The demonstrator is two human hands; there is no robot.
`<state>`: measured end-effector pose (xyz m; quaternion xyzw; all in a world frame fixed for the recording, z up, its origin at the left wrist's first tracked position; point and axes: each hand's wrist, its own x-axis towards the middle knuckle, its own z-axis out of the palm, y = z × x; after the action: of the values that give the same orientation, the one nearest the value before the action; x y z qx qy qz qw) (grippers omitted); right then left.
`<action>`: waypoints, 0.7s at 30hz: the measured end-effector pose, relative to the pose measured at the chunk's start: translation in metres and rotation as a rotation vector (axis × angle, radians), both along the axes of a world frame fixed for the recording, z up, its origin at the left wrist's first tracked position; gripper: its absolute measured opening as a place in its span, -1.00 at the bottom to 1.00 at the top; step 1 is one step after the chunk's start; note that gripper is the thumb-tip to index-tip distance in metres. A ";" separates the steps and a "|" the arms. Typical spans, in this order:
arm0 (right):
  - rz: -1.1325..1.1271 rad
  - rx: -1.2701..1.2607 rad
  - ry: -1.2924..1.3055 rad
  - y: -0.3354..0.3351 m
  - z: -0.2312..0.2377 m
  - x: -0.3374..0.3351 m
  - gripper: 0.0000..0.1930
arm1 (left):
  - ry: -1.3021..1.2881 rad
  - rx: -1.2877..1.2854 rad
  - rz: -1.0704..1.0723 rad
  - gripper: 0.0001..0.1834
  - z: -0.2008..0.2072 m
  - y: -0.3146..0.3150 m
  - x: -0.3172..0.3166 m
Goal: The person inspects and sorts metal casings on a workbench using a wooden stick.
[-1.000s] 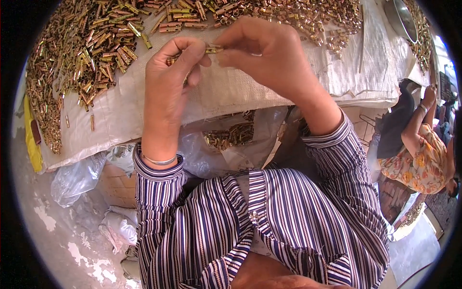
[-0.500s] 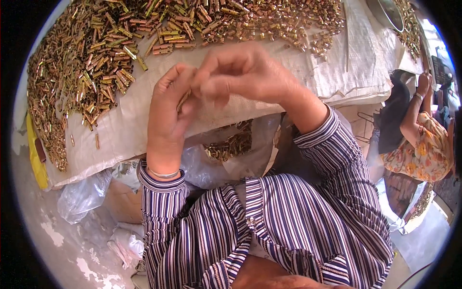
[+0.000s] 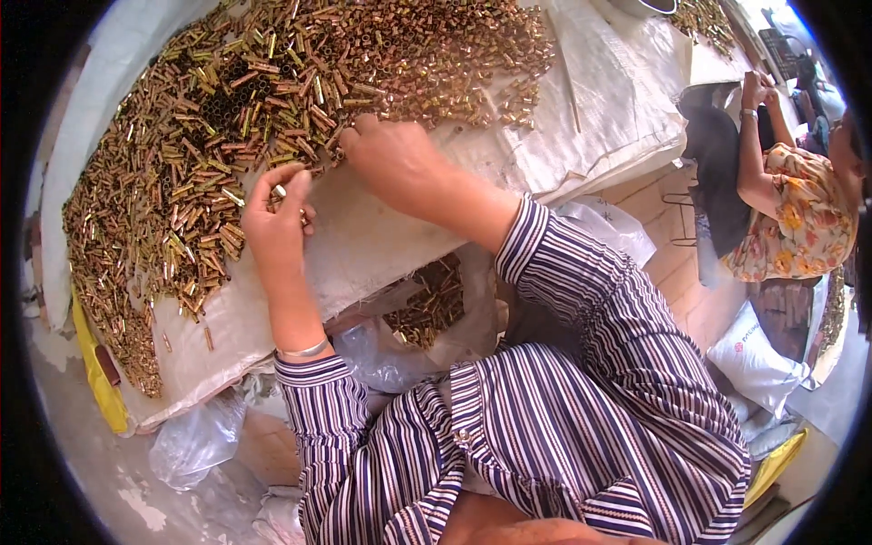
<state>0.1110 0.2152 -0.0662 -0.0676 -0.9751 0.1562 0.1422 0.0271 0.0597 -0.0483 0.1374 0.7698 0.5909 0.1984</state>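
Nearest: wearer's striped shirt, navy and white, sleeves up to the tabletop. Below the tabletop's near edge, clear plastic bag toward the near-left corner; open bag with more metal tubes below the middle of that edge. Yellow sheet at the near-left corner. Tabletop has a whitish woven cover, near edge slanting up to the right.

Hands both over the tabletop, between near edge and pile. Left hand, bangle on wrist, has fingers curled in and grasps a short shiny metal tube, its end showing by the thumb. Right hand is palm down, fingers bent at the near side of the pile, just beside the left; fingertips hidden, can't tell if it grips anything.

Tube pile, gold and coppery, spreads from the left edge across to the middle, few strays on its near side. Smaller metal pieces lie to its right. Thin rod flat on the cover, right of those. Metal pan farther toward the right edge, cut off by the view.

Beyond the right edge: stuffed white sack, seated co-worker in floral top, hands together.
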 end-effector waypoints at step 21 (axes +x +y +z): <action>0.037 -0.584 0.210 0.005 0.013 0.009 -0.77 | 0.843 -0.336 -0.082 -0.88 -0.014 -0.010 -0.001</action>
<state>0.1200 0.2199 -0.0530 -0.0716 -0.8701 0.4384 0.2137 0.0261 0.0492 -0.0619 0.3624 0.8624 0.3420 -0.0893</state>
